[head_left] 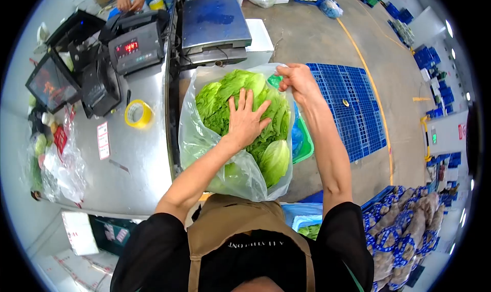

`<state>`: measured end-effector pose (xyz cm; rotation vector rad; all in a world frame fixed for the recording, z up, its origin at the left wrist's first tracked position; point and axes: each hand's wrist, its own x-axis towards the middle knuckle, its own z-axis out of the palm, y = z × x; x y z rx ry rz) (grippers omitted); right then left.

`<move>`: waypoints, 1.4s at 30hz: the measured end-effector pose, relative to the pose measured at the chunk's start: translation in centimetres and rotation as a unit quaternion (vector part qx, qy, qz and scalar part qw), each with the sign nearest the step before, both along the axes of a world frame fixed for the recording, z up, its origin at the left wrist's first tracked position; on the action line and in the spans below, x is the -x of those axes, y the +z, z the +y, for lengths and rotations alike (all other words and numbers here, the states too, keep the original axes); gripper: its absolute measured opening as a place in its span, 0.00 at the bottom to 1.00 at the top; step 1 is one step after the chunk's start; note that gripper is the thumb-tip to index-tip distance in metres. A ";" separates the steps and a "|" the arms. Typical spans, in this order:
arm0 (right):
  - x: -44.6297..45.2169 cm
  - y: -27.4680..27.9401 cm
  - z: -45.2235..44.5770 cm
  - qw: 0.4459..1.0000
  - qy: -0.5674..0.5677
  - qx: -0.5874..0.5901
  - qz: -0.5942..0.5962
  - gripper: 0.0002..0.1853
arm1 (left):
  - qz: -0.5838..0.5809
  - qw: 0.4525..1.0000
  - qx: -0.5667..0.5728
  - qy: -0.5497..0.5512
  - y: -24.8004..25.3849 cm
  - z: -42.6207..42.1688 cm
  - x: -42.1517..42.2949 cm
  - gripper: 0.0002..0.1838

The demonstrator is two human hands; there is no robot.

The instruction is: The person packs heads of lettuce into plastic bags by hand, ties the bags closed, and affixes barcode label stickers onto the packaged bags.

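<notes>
A large clear plastic bag (197, 148) stands open in front of my body, packed with green leafy lettuce (273, 161). With fingers spread, my left hand (248, 119) lies flat on top of the leaves. At the bag's upper right rim is my right hand (299, 82), its fingers pinched on the plastic edge. A green crate (306, 143) shows partly behind the bag on the right, with something blue inside.
On the steel table (138, 174) at left are a yellow tape roll (138, 113), a label sheet (103, 140) and a scale display (135, 47). A platform scale (215, 23) stands ahead. Blue pallet (348, 110) and filled sacks (401, 230) are right. Another person's hands (130, 3) work at top left.
</notes>
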<state>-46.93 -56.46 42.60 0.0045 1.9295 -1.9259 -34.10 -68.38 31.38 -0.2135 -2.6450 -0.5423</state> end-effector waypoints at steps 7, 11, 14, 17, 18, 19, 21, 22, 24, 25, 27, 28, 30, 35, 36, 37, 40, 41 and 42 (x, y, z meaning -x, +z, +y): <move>0.1 -0.4 5.7 0.996 0.071 -0.022 -0.044 0.09 | -0.132 0.961 0.003 -0.244 3.3 0.0 -10.6 0.27; 1.5 -1.3 7.7 0.988 0.128 0.030 -0.086 0.10 | -0.344 0.902 0.156 -0.207 5.1 -1.3 -13.0 0.23; 3.0 -2.1 8.6 0.983 0.143 0.066 -0.098 0.10 | -0.402 0.893 0.078 -0.185 4.8 -2.6 -14.9 0.21; 4.2 -2.2 8.8 0.978 0.153 0.085 -0.111 0.10 | -0.253 0.958 -0.088 -0.099 5.1 -2.8 -17.6 0.21; 4.4 -1.9 8.7 0.978 0.163 0.084 -0.103 0.09 | -0.278 0.954 -0.106 -0.033 5.8 -2.1 -18.2 0.21; 4.6 -1.2 8.4 0.977 0.170 0.087 -0.091 0.09 | -0.300 0.946 -0.119 0.031 6.8 -1.8 -18.3 0.21; 4.2 1.5 7.4 0.981 0.166 0.084 -0.063 0.07 | -0.148 0.980 -0.108 0.072 10.0 -2.2 -18.2 0.20; 3.9 2.9 6.9 0.974 0.191 0.105 -0.054 0.07 | -0.052 0.995 -0.026 0.075 12.4 -2.6 -17.9 0.21; 3.2 5.5 5.9 0.959 0.240 0.147 -0.039 0.06 | 0.046 0.981 -0.072 0.176 17.7 -4.2 -17.9 0.23; 2.1 7.2 5.5 0.955 0.248 0.158 -0.030 0.05 | 0.086 0.953 -0.138 0.254 19.2 -5.2 -18.0 0.24; 0.3 9.2 5.6 0.946 0.271 0.177 0.000 0.05 | 0.108 0.965 -0.069 0.230 19.7 -7.1 -18.5 0.23; -0.7 9.7 6.2 0.944 0.275 0.184 0.013 0.05 | 0.116 0.970 -0.038 0.211 19.6 -8.1 -18.6 0.23; -2.3 10.0 6.8 0.949 0.265 0.170 0.025 0.05 | 0.162 0.966 -0.011 0.202 19.3 -9.7 -18.6 0.22; -5.3 4.8 8.1 0.975 0.200 0.092 -0.032 0.05 | 0.153 0.968 -0.060 0.190 20.0 -9.3 -15.6 0.14; -5.5 3.8 8.5 0.972 0.208 0.098 -0.045 0.05 | 0.143 0.983 -0.059 0.102 19.2 -7.3 -14.0 0.07; -5.8 4.2 9.0 0.973 0.200 0.110 -0.047 0.05 | 0.029 0.995 -0.046 0.088 19.1 -4.1 -12.8 0.08; -6.8 5.0 10.8 0.973 0.182 0.135 -0.052 0.05 | 0.004 0.993 -0.059 -0.098 15.3 4.6 -7.0 0.14; -7.1 4.9 11.2 0.974 0.178 0.134 -0.047 0.05 | -0.057 0.993 -0.055 -0.088 14.2 6.3 -5.0 0.16; -7.3 4.8 11.6 0.975 0.174 0.132 -0.042 0.06 | -0.077 0.996 0.034 -0.040 11.6 7.5 -2.5 0.18</move>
